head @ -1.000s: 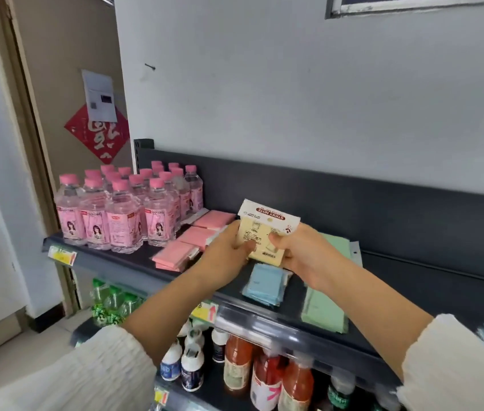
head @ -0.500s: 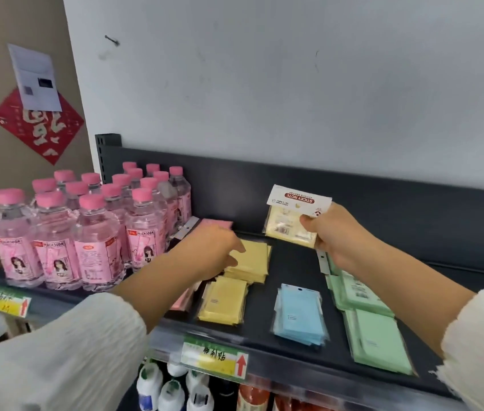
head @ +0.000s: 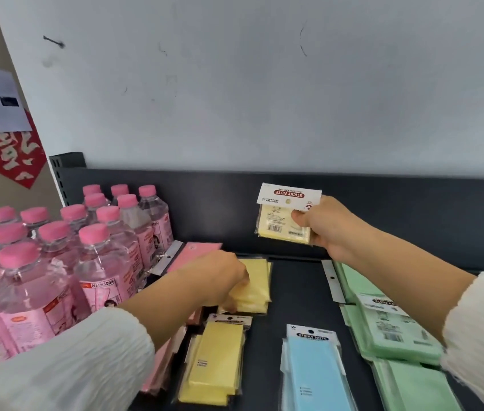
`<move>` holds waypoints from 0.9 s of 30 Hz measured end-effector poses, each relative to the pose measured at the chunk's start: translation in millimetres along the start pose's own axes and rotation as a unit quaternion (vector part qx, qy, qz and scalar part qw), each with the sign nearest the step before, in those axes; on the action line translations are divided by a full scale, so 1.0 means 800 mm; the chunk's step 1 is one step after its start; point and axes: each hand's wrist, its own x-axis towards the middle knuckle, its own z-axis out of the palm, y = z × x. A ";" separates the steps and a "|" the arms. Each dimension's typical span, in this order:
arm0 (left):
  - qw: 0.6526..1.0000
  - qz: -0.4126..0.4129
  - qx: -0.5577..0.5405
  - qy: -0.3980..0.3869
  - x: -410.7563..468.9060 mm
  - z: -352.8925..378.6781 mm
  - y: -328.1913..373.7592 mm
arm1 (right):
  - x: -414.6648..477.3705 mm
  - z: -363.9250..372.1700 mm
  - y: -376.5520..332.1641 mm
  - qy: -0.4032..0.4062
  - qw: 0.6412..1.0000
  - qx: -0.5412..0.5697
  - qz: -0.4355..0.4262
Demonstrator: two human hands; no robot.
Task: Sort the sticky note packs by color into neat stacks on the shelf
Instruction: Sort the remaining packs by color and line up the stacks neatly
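Observation:
My right hand (head: pixel 328 225) holds a yellow sticky note pack (head: pixel 283 218) with a white header card up above the dark shelf (head: pixel 297 292). My left hand (head: pixel 220 275) rests fingers-down on the rear yellow stack (head: pixel 257 284); whether it grips a pack there I cannot tell. A second yellow stack (head: pixel 215 361) lies nearer the front. Pink packs (head: pixel 196 250) sit behind and under my left arm. A blue stack (head: pixel 315 372) lies front centre, and green stacks (head: pixel 389 330) lie to the right.
Several pink-capped soda bottles (head: pixel 57 262) crowd the shelf's left end, close to my left forearm. The shelf's dark back panel (head: pixel 412 209) rises behind the packs, with a white wall above. A red paper decoration (head: pixel 3 149) hangs at far left.
The camera has come closer and tilted down. My left hand moved from the held pack down onto the rear yellow stack. My right hand keeps the yellow pack raised to the right.

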 end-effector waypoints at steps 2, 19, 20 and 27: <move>1.000 0.004 0.020 0.004 0.013 -0.003 -0.001 | 0.005 -0.001 0.000 0.002 1.000 0.009 0.004; 0.990 -0.069 -0.105 0.066 0.014 -0.008 -0.055 | -0.036 0.067 0.053 -0.060 0.973 -0.012 0.223; 0.991 -0.073 -0.093 0.067 0.006 -0.006 -0.059 | -0.035 0.076 0.055 -0.059 0.972 -0.008 0.226; 0.992 -0.074 -0.099 0.000 -0.035 0.021 -0.059 | -0.038 0.112 0.064 -0.075 0.962 -0.046 0.260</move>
